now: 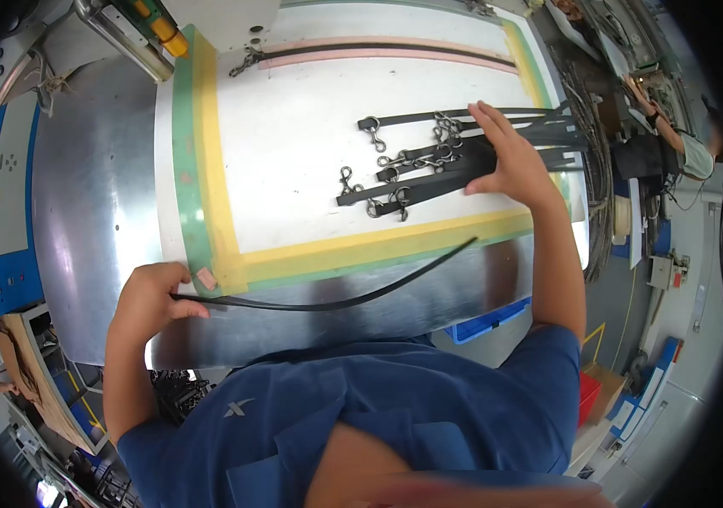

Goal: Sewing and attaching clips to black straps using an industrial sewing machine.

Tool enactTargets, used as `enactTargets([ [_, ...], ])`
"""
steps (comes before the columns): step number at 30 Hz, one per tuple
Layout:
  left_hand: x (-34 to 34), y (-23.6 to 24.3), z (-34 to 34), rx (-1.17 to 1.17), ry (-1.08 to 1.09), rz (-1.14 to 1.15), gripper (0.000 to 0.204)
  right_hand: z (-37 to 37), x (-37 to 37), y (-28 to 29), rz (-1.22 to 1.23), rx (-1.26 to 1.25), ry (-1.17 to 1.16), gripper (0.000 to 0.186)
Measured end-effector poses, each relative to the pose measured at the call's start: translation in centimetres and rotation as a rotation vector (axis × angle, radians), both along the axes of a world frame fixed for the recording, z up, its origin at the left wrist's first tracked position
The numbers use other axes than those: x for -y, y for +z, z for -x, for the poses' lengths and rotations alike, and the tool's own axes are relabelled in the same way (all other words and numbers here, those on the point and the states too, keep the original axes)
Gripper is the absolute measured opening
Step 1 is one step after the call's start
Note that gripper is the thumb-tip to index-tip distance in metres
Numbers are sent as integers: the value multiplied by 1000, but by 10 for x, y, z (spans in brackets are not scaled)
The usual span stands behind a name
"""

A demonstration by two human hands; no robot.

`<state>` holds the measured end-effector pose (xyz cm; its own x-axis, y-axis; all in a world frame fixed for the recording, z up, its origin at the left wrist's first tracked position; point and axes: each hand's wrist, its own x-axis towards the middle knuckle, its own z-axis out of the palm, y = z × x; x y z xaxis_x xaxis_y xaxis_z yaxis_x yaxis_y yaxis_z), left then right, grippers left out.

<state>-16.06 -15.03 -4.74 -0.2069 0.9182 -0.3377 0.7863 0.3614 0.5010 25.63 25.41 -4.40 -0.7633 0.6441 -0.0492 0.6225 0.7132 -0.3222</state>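
While the left hand (pixel 154 298) is pinching one end of a loose black strap (pixel 327 308) between thumb and fingers, the right hand (pixel 515 165) is spreading its thumb and fingers, unclenched, across a bundle of black straps (pixel 450 179); how firmly it is pressing cannot be told. The loose strap is curving rightward along the near edge, its free end pointing toward the far right. The bundle is lying on the right part of a white board (pixel 285 169), with metal snap hooks (pixel 444 131) fanning out at its left ends. Yellow tape (pixel 213 178) and green tape (pixel 188 169) are bordering the board, which is resting on a shiny metal surface (pixel 95 203). On the far side, another black strap (pixel 387 46) is running along a pink strip (pixel 387 58). Grey cords (pixel 596 178) are hanging beyond the right edge. Farther right, another person (pixel 698 159) is reaching out an arm.
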Motion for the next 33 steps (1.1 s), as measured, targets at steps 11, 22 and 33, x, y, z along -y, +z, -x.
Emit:
enactTargets([
  [11,-36,17,-17,99,-294,-153,30,82,15,-11,-25,67,104,91],
  [22,-115,-4,-74,-201,-400,-286,34,146,85,23,307,-111,588,59],
  [33,-146,15,-29,-173,-239,-322,37,80,57,43,-63,229,291,19],
])
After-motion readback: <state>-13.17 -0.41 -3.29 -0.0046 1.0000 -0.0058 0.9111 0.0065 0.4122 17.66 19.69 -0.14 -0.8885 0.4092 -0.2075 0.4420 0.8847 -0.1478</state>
